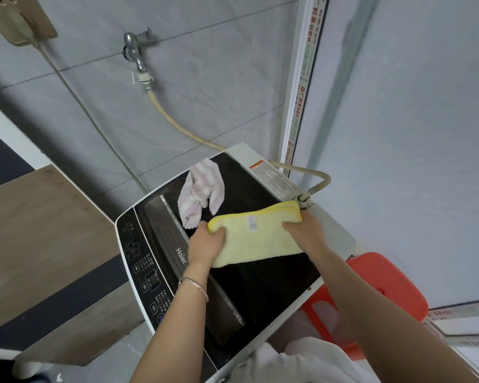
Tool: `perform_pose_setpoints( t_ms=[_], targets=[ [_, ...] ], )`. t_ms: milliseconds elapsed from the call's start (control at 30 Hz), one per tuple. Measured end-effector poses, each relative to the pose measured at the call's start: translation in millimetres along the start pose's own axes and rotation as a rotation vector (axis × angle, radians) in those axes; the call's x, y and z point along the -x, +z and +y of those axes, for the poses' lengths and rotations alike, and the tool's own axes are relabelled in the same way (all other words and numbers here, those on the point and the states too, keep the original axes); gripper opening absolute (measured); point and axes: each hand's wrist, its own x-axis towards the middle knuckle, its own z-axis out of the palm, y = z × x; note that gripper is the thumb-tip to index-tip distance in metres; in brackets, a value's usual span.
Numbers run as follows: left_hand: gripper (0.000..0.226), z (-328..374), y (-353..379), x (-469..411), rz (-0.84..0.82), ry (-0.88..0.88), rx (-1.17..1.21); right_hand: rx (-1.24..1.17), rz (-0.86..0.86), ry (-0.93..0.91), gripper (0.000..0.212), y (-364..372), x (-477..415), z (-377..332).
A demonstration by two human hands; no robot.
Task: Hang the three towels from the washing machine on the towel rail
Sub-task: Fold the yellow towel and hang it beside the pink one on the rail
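1. The folded yellow towel [257, 240] is held just over the dark lid of the Haier washing machine [138, 244]. Its long axis runs from one hand to the other.
2. Its left end is gripped by the left hand [208, 243], with the fingers curled round the fold. Its right end, near the bound edge, is gripped by the right hand [306, 230].
3. The pink-striped towel [201, 193] is seen crumpled on the lid, just beyond the yellow one and nearer the left hand.
4. No third towel or towel rail is seen, so the direction of the carry cannot be told.
5. Since the yellow towel is held at both ends, it is judged that it could be draped over a rail without regripping.
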Motion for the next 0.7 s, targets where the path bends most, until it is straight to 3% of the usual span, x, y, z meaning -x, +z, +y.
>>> perform_pose_setpoints(
  t_ms=[133, 300, 367, 700],
  targets=[
    [0.018, 17, -5, 0, 0.040, 0.079, 0.175, -0.156, 0.108, 0.011, 0.043, -13, 6, -2],
    [0.016, 38, 3, 0, 0.036, 0.200, 0.281, -0.216, 0.241, 0.041, 0.030, -35, 19, 6],
    [0.011, 47, 10, 4, 0.007, 0.238, 0.284, -0.228, 0.300, 0.049, 0.032, -45, 26, 13],
    [0.026, 90, 69, 57, -0.258, 0.368, 0.240, -0.290, 0.596, 0.148, 0.036, -106, 86, 66]
  ],
)
